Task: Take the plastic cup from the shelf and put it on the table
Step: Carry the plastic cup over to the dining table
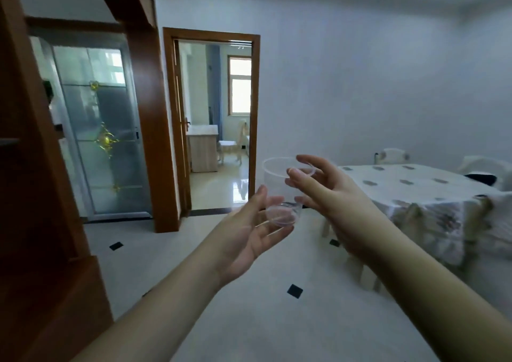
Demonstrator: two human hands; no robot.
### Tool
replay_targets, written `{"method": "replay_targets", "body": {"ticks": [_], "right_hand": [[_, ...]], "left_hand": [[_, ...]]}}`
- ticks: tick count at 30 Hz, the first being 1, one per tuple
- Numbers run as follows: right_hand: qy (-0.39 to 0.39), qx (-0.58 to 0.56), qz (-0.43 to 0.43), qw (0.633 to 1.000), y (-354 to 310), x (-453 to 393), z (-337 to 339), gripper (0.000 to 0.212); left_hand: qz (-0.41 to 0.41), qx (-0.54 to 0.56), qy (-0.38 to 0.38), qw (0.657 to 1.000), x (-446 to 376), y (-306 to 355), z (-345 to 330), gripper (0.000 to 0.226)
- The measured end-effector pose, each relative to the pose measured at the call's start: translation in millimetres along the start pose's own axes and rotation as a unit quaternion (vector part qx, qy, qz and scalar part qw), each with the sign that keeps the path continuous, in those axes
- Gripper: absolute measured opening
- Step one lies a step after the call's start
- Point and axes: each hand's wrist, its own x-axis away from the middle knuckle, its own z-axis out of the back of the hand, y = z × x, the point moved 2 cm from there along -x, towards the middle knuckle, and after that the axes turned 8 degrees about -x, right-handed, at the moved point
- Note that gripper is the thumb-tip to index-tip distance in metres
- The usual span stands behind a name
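Note:
A clear plastic cup (278,187) is in the air in front of me, upright, between both hands. My right hand (329,189) grips its side, thumb and fingers near the rim. My left hand (249,231) lies palm-up under the cup's base with the fingers spread, touching or nearly touching the bottom. The table (432,195), covered with a white patterned cloth, stands to the right, beyond the right hand. The brown wooden shelf unit (41,223) fills the left edge of the view.
White chairs (393,155) stand behind the table. An open wooden doorway (213,120) leads to another room ahead, with a frosted glass door (99,128) to its left. The floor (249,306) is pale tile with small black squares.

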Motion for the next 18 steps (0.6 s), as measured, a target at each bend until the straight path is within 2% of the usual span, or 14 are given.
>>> {"method": "replay_targets", "body": {"ticks": [4,9,15,18], "right_hand": [[0.023,-0.028,0.003,0.999,14,-21,59,0.080],[0.049,-0.055,0.008,0.997,30,-47,116,0.087],[0.069,-0.064,-0.002,0.996,61,-81,153,0.087],[0.077,-0.061,-0.010,0.995,78,-104,163,0.085]], "left_hand": [[0.013,0.004,-0.013,1.000,-57,-9,-35,0.049],[0.023,-0.016,-0.031,0.999,-116,-13,-71,0.056],[0.042,-0.011,-0.020,0.999,-171,-30,-88,0.046],[0.045,-0.011,-0.007,0.999,-199,-37,-86,0.049]]}}
